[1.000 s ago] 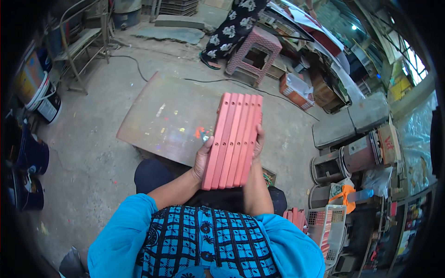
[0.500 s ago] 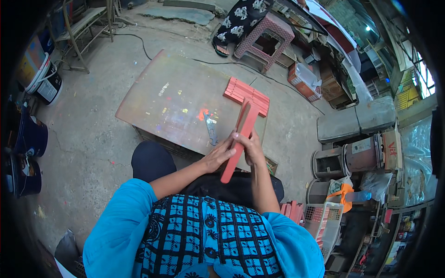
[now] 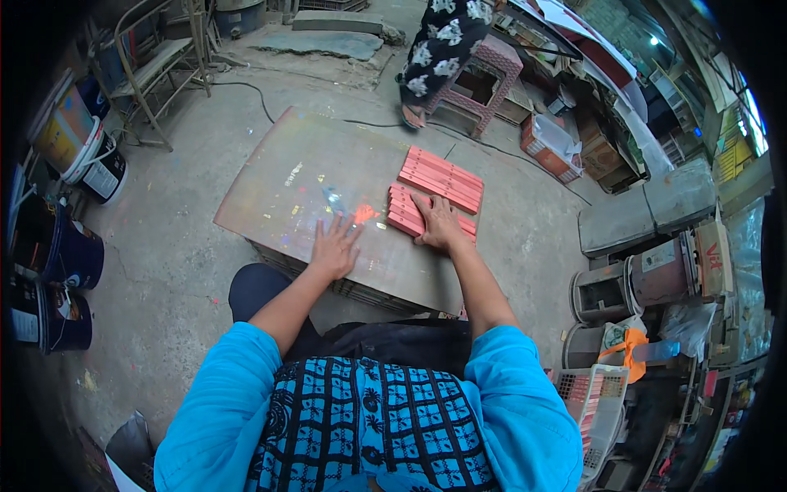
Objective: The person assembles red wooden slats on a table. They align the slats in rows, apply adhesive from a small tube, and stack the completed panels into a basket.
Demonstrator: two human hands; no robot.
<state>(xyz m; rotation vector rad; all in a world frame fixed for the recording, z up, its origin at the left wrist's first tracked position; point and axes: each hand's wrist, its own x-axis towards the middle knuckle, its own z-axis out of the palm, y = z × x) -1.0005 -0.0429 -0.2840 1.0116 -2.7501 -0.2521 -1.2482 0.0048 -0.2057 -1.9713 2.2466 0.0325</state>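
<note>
Two groups of red slotted bars lie at the right of the low table (image 3: 266, 176): a far row (image 3: 441, 179) and a near row (image 3: 401, 211), side by side with a narrow gap. Across the near row lies my right hand (image 3: 439, 223), its thumb at the near edge and its fingers over the top, gripping the bars. My left hand (image 3: 334, 248) rests palm down on the tabletop with spread fingers, left of an orange paint spot. Just beyond its fingertips is a blurred grey-blue tool (image 3: 334, 198).
Beyond the table, a person in a patterned black garment (image 3: 438, 61) is beside a pink stool (image 3: 479, 82). Paint buckets (image 3: 70, 238) and a folding chair (image 3: 156, 66) stand at left. At right are a white crate (image 3: 604, 410) holding red pieces and metal drums (image 3: 602, 293).
The red bars I held upright in both hands now lie on the table under my right hand. My left hand has let go and moved forward and left; the grey-blue tool has shifted away from me.
</note>
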